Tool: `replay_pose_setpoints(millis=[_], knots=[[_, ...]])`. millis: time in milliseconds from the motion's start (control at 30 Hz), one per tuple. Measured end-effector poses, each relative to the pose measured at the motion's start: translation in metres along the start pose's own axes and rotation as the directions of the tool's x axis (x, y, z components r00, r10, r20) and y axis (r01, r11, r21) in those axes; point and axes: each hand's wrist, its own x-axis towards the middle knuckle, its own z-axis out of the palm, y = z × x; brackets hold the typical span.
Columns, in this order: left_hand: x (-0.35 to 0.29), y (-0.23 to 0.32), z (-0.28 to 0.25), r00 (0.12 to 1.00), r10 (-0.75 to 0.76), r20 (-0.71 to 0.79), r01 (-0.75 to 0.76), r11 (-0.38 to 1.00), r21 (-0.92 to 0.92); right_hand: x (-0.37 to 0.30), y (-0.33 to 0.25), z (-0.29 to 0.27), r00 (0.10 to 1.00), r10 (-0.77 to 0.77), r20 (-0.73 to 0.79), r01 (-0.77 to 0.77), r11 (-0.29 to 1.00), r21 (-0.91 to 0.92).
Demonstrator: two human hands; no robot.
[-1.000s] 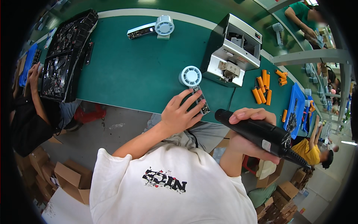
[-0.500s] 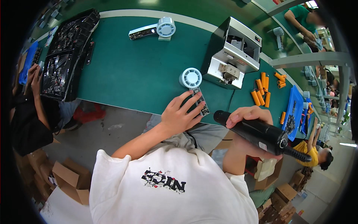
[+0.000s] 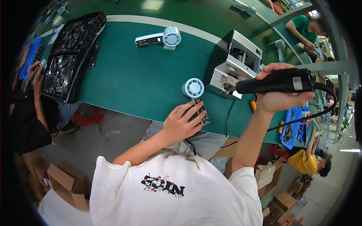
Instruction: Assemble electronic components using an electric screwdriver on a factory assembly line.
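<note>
My left hand (image 3: 182, 122) lies with its fingers spread across the open handle of a light-blue handheld fan (image 3: 194, 89), steadying it near the bench's front edge. Circuit parts show inside that handle. A black corded electric screwdriver (image 3: 277, 81) is gripped in my right hand (image 3: 284, 98), held level above the bench. Its narrow front end points left, in front of the metal block on a silver-and-black screw feeder (image 3: 241, 62); whether it touches the block I cannot tell. Another light-blue fan (image 3: 171, 37), its handle also open, lies at the far side of the bench.
A black tray (image 3: 62, 71) filled with small electronic parts stands at the left. Orange cylindrical cells (image 3: 253, 105) are partly behind my right arm. A blue tray (image 3: 289, 130) holds dark small parts. Co-workers sit left and right, and the screwdriver's cord (image 3: 290, 121) trails across the bench.
My right hand has carried the screwdriver up and away from me, from beside the near fan to the front of the screw feeder. My left hand stays on the fan. The view has shifted slightly.
</note>
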Motion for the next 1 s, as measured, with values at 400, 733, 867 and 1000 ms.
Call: replay_pose_setpoints(millis=[400, 733, 867, 1000], knots=[[0.000, -0.005, -0.001, 0.999, 0.034, 0.007, -0.033, 0.996, -0.088, -0.065, -0.007, 0.036, 0.983, -0.083, 0.161, 0.020, 0.933, 0.359], [-0.002, -0.004, 0.000, 1.000, 0.011, 0.013, -0.010, 0.996, -0.091, -0.077, 0.013, 0.049, 0.988, -0.078, 0.132, 0.033, 0.950, 0.311], [-0.002, -0.005, 0.000, 1.000, 0.009, 0.006, -0.009, 0.996, -0.085, -0.079, 0.010, 0.049, 0.980, -0.101, 0.171, 0.045, 0.952, 0.304], [-0.003, -0.005, -0.001, 1.000, 0.008, 0.020, -0.006, 0.996, -0.090, -0.080, 0.013, 0.050, 0.976, -0.104, 0.192, 0.035, 0.942, 0.333]])
